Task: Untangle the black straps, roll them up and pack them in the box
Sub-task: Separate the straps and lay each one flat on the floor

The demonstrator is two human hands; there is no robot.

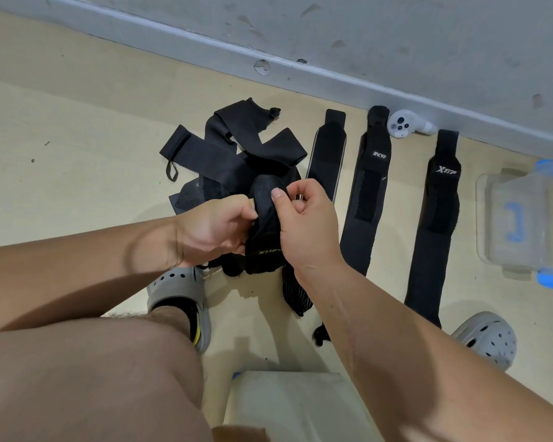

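Note:
A tangled heap of black straps (237,148) lies on the beige floor in front of me. My left hand (214,229) and my right hand (304,224) both grip one black strap with yellow lettering (264,237), lifted just above the heap; its tail hangs down behind my right forearm. Three black straps lie flat and straight to the right: one (328,151), a second with a white label (369,193), a third with an X logo (434,224). The clear plastic box with blue clips (521,218) sits at the far right.
A grey wall with a skirting ledge (300,68) runs across the back. A white controller (407,124) rests against it. My grey clogs (181,301) (489,339) stand on the floor, and a pale stool edge (288,406) is below me.

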